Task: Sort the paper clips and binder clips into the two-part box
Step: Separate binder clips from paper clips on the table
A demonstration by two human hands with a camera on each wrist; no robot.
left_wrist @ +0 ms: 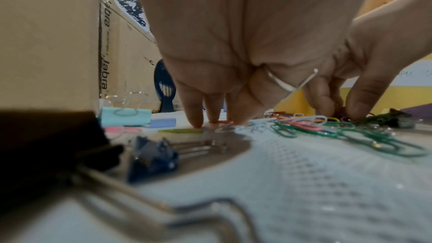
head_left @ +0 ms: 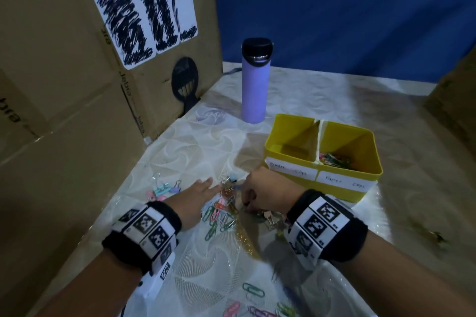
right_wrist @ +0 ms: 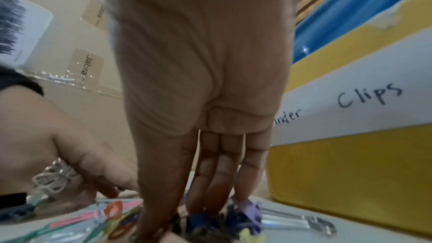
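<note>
Colourful paper clips (head_left: 219, 213) lie in a loose pile on the patterned tablecloth between my hands. My left hand (head_left: 201, 188) lies with straight fingers (left_wrist: 196, 119) touching the cloth beside them. My right hand (head_left: 246, 203) reaches down, thumb and fingertips (right_wrist: 215, 200) closing on blue and purple binder clips (right_wrist: 250, 212) in a small heap (head_left: 268, 216). The yellow two-part box (head_left: 342, 194) stands just right of it. Its "Binder Clips" half (head_left: 291, 147) looks bare. The "Paper Clips" half holds several paper clips (head_left: 334, 159).
Pastel binder clips (head_left: 162, 188) lie left of my left hand, with a blue one (left_wrist: 151, 160) under that wrist. More paper clips (head_left: 255, 291) sit near the front edge. A purple bottle (head_left: 255, 82) stands behind, and a big cardboard box (head_left: 77, 85) walls the left.
</note>
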